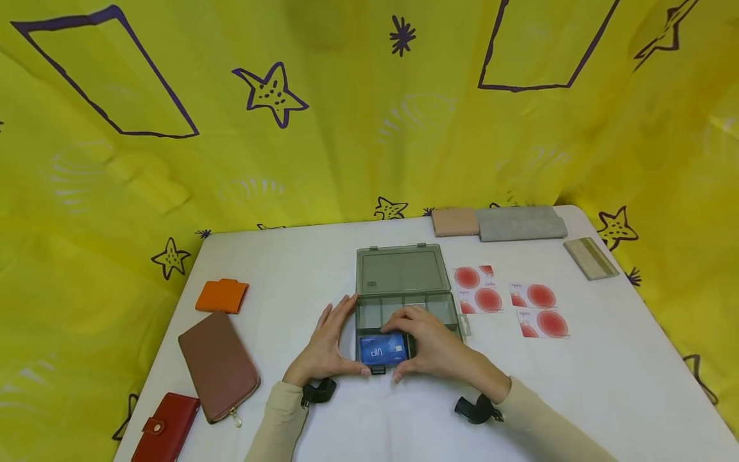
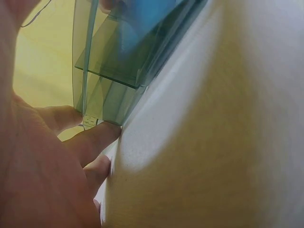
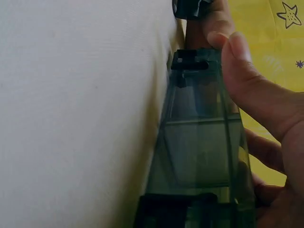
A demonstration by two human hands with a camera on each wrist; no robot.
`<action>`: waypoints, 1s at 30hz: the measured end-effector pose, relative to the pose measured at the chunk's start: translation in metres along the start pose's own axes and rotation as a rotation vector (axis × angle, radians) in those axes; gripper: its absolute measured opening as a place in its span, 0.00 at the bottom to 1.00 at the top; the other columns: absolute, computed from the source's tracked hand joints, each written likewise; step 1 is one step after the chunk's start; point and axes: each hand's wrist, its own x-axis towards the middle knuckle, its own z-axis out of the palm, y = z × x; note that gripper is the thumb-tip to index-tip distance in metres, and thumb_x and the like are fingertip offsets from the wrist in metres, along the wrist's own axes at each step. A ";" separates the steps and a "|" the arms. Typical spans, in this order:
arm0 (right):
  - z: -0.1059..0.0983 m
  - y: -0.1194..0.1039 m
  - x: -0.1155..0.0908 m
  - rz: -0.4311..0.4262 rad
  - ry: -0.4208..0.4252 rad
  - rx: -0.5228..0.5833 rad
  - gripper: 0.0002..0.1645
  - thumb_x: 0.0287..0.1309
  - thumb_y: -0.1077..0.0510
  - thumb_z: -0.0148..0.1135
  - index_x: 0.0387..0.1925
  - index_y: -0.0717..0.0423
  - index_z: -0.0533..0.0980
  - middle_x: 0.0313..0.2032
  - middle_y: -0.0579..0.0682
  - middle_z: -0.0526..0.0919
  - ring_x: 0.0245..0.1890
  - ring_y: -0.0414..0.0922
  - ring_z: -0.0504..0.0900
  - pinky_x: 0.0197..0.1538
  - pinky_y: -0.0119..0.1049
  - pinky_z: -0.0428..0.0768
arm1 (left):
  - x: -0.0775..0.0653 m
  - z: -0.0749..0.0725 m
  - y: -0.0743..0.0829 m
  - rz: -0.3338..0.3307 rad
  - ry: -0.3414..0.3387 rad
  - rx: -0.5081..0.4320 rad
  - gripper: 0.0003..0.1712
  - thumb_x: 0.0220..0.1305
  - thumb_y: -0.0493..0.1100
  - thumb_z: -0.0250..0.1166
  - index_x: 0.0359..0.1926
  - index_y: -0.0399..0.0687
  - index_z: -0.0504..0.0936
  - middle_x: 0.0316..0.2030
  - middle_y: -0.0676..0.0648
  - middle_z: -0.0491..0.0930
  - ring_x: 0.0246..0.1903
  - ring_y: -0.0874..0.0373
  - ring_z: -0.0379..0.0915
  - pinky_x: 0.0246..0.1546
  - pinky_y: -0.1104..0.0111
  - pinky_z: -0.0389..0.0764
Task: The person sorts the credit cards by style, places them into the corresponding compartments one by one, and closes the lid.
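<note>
A translucent grey-green compartment box (image 1: 378, 312) lies on the white table with its lid (image 1: 404, 271) flipped back. Blue cards marked VIP (image 1: 378, 350) lie in its front compartment. My left hand (image 1: 328, 350) holds the box's left side, fingers along the side wall and thumb by the front edge; in the left wrist view its fingertips touch the wall. Over the front compartment arches my right hand (image 1: 430, 343), fingers bent at the inner divider and thumb on the front wall. In the right wrist view, that thumb (image 3: 247, 76) rests against the box edge. The right hand covers part of the compartments.
Red-and-white cards (image 1: 487, 299) and more such cards (image 1: 552, 323) lie right of the box. Tan (image 1: 455, 222), grey (image 1: 522, 224) and beige (image 1: 589, 258) flat cases lie farther back. At left are an orange holder (image 1: 222, 296), brown zip wallet (image 1: 219, 366) and red wallet (image 1: 166, 428).
</note>
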 end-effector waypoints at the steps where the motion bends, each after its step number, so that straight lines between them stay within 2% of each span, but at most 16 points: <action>1: -0.002 0.000 0.000 -0.001 -0.015 0.015 0.45 0.35 0.42 0.91 0.58 0.48 0.84 0.56 0.45 0.81 0.60 0.48 0.80 0.65 0.54 0.82 | 0.000 0.000 0.000 0.003 0.002 0.002 0.81 0.37 0.58 0.88 0.86 0.45 0.48 0.84 0.41 0.53 0.85 0.40 0.41 0.84 0.40 0.35; 3: -0.008 0.002 -0.002 -0.007 -0.030 0.066 0.44 0.38 0.44 0.90 0.60 0.49 0.83 0.58 0.46 0.81 0.60 0.49 0.80 0.65 0.53 0.82 | 0.001 -0.001 0.000 0.006 0.005 0.006 0.82 0.37 0.58 0.88 0.86 0.46 0.47 0.84 0.41 0.53 0.85 0.40 0.41 0.84 0.39 0.36; 5: -0.017 0.008 -0.004 -0.007 -0.020 0.123 0.43 0.42 0.46 0.89 0.61 0.51 0.82 0.59 0.47 0.81 0.58 0.49 0.81 0.59 0.48 0.85 | 0.001 -0.002 0.000 0.009 0.009 0.010 0.82 0.37 0.57 0.88 0.86 0.46 0.47 0.84 0.41 0.53 0.85 0.39 0.41 0.83 0.39 0.36; 8: -0.036 0.023 -0.008 0.007 0.053 0.173 0.40 0.46 0.49 0.88 0.61 0.52 0.82 0.57 0.50 0.83 0.52 0.50 0.83 0.50 0.41 0.86 | 0.001 -0.002 0.000 0.005 0.010 0.010 0.82 0.36 0.57 0.88 0.86 0.47 0.46 0.85 0.41 0.52 0.85 0.40 0.41 0.84 0.41 0.35; 11: -0.062 0.045 -0.010 0.051 0.148 0.142 0.38 0.46 0.54 0.88 0.60 0.55 0.82 0.54 0.54 0.85 0.48 0.53 0.84 0.44 0.39 0.85 | 0.001 -0.002 -0.002 0.004 0.013 0.005 0.83 0.36 0.58 0.88 0.87 0.48 0.46 0.85 0.42 0.52 0.85 0.41 0.40 0.85 0.44 0.34; 14: -0.088 0.072 -0.014 0.147 0.193 0.083 0.38 0.49 0.57 0.86 0.61 0.58 0.81 0.55 0.58 0.86 0.49 0.56 0.84 0.45 0.42 0.85 | -0.001 -0.002 -0.002 -0.005 0.016 0.002 0.83 0.36 0.58 0.88 0.87 0.48 0.47 0.85 0.42 0.52 0.85 0.41 0.40 0.85 0.45 0.33; 18: -0.113 0.103 -0.023 0.316 0.147 0.027 0.36 0.56 0.59 0.81 0.65 0.61 0.79 0.59 0.64 0.83 0.56 0.62 0.81 0.55 0.56 0.85 | -0.004 -0.001 0.000 -0.025 0.008 -0.003 0.83 0.36 0.58 0.88 0.87 0.49 0.47 0.85 0.43 0.52 0.85 0.41 0.40 0.84 0.42 0.34; 20: -0.118 0.117 -0.028 0.355 0.117 0.001 0.36 0.58 0.60 0.80 0.66 0.62 0.78 0.61 0.66 0.82 0.59 0.65 0.79 0.62 0.64 0.80 | -0.005 -0.001 0.001 -0.029 0.003 -0.009 0.83 0.36 0.58 0.88 0.87 0.49 0.47 0.85 0.43 0.52 0.85 0.41 0.40 0.84 0.42 0.34; 22: -0.119 0.127 -0.030 0.344 0.099 -0.043 0.36 0.57 0.62 0.79 0.66 0.64 0.77 0.61 0.67 0.81 0.62 0.67 0.76 0.67 0.68 0.73 | -0.006 -0.001 0.001 -0.023 0.001 -0.010 0.83 0.36 0.59 0.88 0.87 0.49 0.47 0.85 0.43 0.52 0.85 0.41 0.40 0.84 0.42 0.34; 25: -0.119 0.137 -0.031 0.289 0.080 -0.091 0.36 0.55 0.61 0.80 0.64 0.67 0.78 0.61 0.69 0.80 0.63 0.69 0.74 0.69 0.70 0.68 | -0.005 -0.002 0.002 -0.020 0.001 -0.009 0.83 0.36 0.59 0.88 0.87 0.50 0.47 0.85 0.43 0.51 0.85 0.42 0.40 0.84 0.43 0.34; 30: -0.119 0.145 -0.030 0.261 0.061 -0.126 0.37 0.51 0.59 0.84 0.61 0.66 0.80 0.57 0.68 0.81 0.58 0.67 0.76 0.65 0.66 0.72 | -0.001 -0.001 0.001 -0.021 -0.007 -0.002 0.82 0.37 0.59 0.88 0.87 0.50 0.47 0.85 0.43 0.51 0.85 0.42 0.40 0.84 0.44 0.34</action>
